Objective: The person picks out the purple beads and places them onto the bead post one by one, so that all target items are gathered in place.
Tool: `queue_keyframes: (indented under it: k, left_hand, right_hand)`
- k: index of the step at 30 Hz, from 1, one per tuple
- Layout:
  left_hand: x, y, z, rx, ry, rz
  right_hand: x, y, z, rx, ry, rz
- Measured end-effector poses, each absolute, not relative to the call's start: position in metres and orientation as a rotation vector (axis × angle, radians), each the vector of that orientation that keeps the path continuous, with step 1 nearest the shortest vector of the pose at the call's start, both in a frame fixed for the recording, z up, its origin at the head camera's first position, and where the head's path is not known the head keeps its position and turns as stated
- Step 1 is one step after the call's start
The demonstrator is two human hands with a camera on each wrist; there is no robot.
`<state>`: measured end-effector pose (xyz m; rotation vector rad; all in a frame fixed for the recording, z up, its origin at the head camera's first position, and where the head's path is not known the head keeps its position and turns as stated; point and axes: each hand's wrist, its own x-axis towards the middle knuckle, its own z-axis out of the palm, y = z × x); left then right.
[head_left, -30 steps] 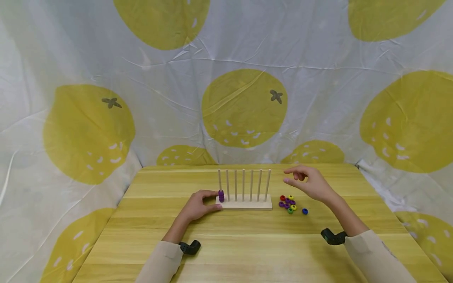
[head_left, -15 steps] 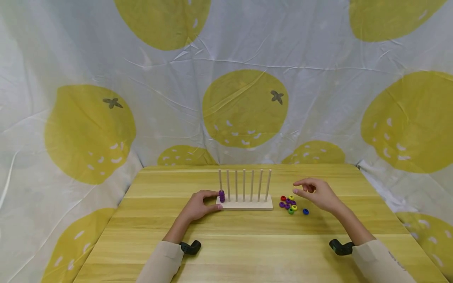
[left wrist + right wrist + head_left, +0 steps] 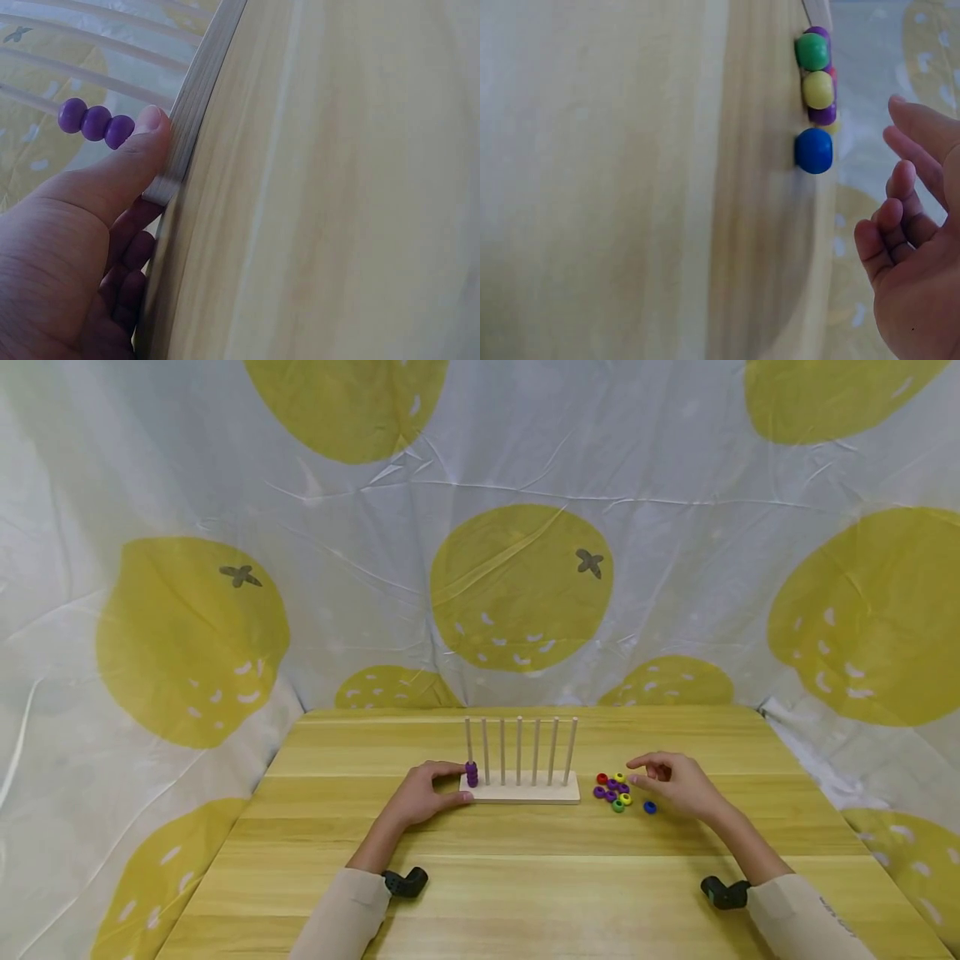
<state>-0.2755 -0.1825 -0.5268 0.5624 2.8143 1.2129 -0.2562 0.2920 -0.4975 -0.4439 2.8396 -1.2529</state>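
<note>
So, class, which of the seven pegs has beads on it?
The leftmost peg, at the end of the wooden base that the left hand holds. It carries three purple beads; the other six pegs are bare.

Peg stand (image 3: pixel 525 792), lower centre of the frame: plain pale wood. Stacked beads (image 3: pixel 472 774), at its left end: uniformly purple. Right of centre: red bead (image 3: pixel 602 778), yellow beads (image 3: pixel 626 799), purple beads (image 3: pixel 611 796), green bead (image 3: pixel 618 806) and blue bead (image 3: pixel 650 807). Tabletop (image 3: pixel 510 893), lower half: yellow-brown, with horizontal wood-grain bands. Cloth (image 3: pixel 360 577), upper half: greyish white, printed with large yellow fruit bearing white flecks. Sleeves (image 3: pixel 339 917), lower left and lower right: beige.
</note>
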Motion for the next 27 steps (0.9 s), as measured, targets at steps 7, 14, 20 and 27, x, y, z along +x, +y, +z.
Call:
queue_keyframes:
  k: [7,14,20,27]
  left_hand:
    - [-0.276,-0.182,-0.527,0.562,2.812,1.212]
    - [-0.274,-0.182,-0.525,0.54,2.808,1.218]
    - [-0.273,-0.182,-0.525,0.523,2.797,1.224]
    - [-0.274,-0.182,-0.526,0.528,2.807,1.215]
  right_hand:
    - [-0.255,0.294,-0.508,-0.414,2.811,-1.254]
    - [-0.259,0.297,-0.519,-0.435,2.774,-1.277]
    - [-0.262,0.294,-0.521,-0.453,2.783,-1.253]
    - [-0.261,0.291,-0.521,-0.44,2.776,-1.258]
